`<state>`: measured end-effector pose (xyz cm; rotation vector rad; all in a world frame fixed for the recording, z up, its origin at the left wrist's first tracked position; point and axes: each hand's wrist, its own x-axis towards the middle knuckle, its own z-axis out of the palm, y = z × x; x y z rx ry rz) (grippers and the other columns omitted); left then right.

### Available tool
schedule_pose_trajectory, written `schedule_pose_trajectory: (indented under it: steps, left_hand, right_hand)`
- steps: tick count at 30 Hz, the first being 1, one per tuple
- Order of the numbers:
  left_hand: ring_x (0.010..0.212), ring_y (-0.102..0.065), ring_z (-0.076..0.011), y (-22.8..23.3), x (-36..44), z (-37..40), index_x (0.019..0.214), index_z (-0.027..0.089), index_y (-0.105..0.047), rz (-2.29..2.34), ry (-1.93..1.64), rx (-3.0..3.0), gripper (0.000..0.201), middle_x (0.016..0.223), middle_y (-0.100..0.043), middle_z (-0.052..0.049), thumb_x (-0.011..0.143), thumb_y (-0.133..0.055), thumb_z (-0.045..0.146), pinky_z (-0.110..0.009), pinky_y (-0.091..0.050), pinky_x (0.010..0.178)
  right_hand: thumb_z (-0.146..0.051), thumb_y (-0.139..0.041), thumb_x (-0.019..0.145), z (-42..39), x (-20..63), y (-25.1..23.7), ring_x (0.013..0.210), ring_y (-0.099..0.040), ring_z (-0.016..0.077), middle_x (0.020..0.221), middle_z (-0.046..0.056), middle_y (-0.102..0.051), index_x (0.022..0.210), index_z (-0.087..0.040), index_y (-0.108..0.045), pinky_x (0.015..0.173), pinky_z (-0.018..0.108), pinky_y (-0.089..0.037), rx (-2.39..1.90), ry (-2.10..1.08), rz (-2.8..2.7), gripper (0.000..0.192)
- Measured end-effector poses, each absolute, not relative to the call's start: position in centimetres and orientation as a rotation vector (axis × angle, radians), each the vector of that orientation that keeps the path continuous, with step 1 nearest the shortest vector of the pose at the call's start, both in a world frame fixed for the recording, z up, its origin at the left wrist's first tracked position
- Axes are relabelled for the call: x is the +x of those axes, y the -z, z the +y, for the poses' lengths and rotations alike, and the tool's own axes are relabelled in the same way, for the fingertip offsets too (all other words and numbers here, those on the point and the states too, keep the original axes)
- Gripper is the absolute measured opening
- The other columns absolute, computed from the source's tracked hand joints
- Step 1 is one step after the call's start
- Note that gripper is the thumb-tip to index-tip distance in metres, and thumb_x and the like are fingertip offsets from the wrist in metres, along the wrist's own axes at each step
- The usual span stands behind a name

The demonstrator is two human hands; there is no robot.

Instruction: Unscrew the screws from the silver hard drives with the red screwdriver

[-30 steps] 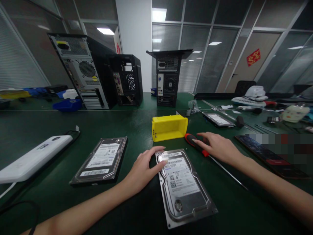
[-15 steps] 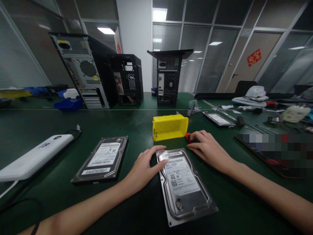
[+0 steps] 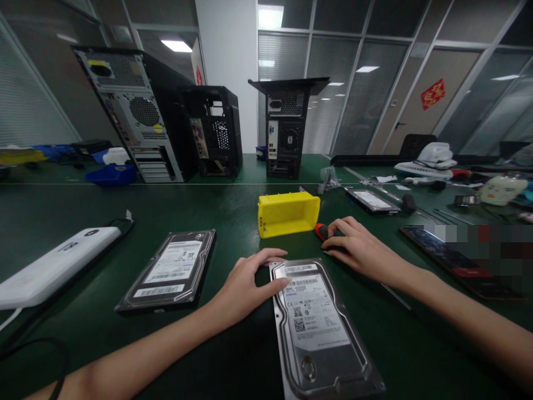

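A silver hard drive (image 3: 316, 328) with a white label lies near me on the table. My left hand (image 3: 252, 280) grips its far left corner, thumb on top and fingers along the far edge. My right hand (image 3: 356, 250) is closed around a screwdriver (image 3: 321, 231). Its red and black handle end pokes out past the fingers, and the thin shaft shows below the wrist, pointing toward me. Just beyond both hands, a yellow plastic bin (image 3: 289, 215) rests on its side, its open face toward me. A second hard drive (image 3: 169, 272) lies flat to the left.
Three computer cases, including a tall one (image 3: 160, 116), stand at the back. A white power strip (image 3: 62, 266) lies at left. Another hard drive (image 3: 372, 200), a dark phone-like slab (image 3: 449, 258) and scattered tools are on the right.
The screwdriver's shaft has come into view beneath my right wrist. The near hard drive appears slightly lower in view, my left hand still on it.
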<state>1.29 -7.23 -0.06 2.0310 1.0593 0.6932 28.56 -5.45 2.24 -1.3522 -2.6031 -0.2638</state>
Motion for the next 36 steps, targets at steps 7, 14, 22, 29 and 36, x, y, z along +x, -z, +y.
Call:
schedule_pose_trajectory:
  steps: [7,14,22,29,36]
  left_hand:
    - [0.108,-0.053,-0.0254,0.2,1.4,-7.3,0.116,0.025,-0.054,1.11,-0.708,2.071,0.04,0.117,-0.06,-0.004,0.08,-0.057,0.042,-0.043,-0.038,0.095]
    - [0.108,-0.053,-0.0248,0.0,1.4,-7.3,0.115,0.025,-0.055,1.125,-0.7,2.062,0.04,0.118,-0.06,-0.003,0.08,-0.057,0.043,-0.041,-0.038,0.095]
    - [0.107,-0.054,-0.0237,0.2,1.5,-7.2,0.114,0.024,-0.056,1.121,-0.717,2.064,0.038,0.116,-0.061,-0.003,0.08,-0.058,0.042,-0.04,-0.039,0.096]
    - [0.107,-0.054,-0.0235,0.2,1.5,-7.2,0.114,0.023,-0.056,1.105,-0.722,2.057,0.038,0.116,-0.061,-0.003,0.079,-0.059,0.039,-0.04,-0.039,0.095]
    - [0.107,-0.053,-0.0225,0.2,1.5,-7.2,0.114,0.023,-0.056,1.097,-0.713,2.051,0.039,0.117,-0.06,-0.003,0.08,-0.059,0.04,-0.039,-0.037,0.096]
  right_hand:
    - [-0.025,-0.047,0.085,-5.4,28.5,-1.9,0.092,-0.045,0.0209,0.097,0.009,-0.053,0.092,-0.02,-0.066,0.076,0.037,-0.041,-1.311,0.299,-2.62,0.021]
    - [-0.027,-0.045,0.087,-5.6,28.0,-2.5,0.094,-0.047,0.0196,0.098,0.007,-0.056,0.095,-0.023,-0.066,0.079,0.035,-0.04,-1.237,0.268,-2.624,0.023]
    - [-0.024,-0.044,0.089,-6.7,27.1,-3.5,0.093,-0.051,0.0162,0.098,0.005,-0.058,0.101,-0.024,-0.065,0.081,0.034,-0.04,-1.071,0.258,-2.705,0.024]
    - [-0.02,-0.042,0.089,-6.7,27.4,-3.8,0.092,-0.055,0.0154,0.098,0.005,-0.062,0.099,-0.019,-0.065,0.082,0.032,-0.043,-1.027,0.26,-2.76,0.025]
    - [-0.021,-0.04,0.09,-6.9,27.1,-4.0,0.091,-0.055,0.0158,0.096,0.005,-0.062,0.098,-0.018,-0.064,0.084,0.034,-0.043,-1.01,0.194,-2.793,0.025]
